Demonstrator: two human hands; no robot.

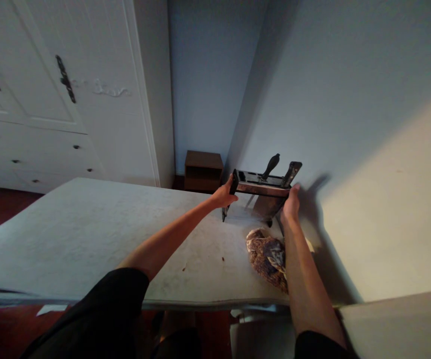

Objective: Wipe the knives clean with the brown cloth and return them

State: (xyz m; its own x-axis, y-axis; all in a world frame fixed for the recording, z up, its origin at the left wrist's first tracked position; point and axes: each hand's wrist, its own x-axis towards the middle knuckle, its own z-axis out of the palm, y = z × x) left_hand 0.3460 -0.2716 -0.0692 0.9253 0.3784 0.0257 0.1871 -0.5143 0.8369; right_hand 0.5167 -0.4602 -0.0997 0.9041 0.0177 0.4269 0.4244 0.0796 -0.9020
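A knife rack [262, 190] with a dark frame and metal band is at the table's far right, beside the wall. Two knife handles [271, 166] stick up from its top. My left hand [223, 195] grips the rack's left end, fingers closed round the dark edge. At the opposite end my right hand [291, 203] is closed on the rack's side. A crumpled brown patterned cloth [265, 257] lies on the table just in front of the rack, partly behind my right forearm. The rack's underside contact with the table is unclear.
The pale table [99, 234] reaches far to the left. Small brown bits [184, 269] lie on it. A wall [368, 164] stands close on the right. Behind the table are a brown cabinet [204, 160] and a white wardrobe [114, 134].
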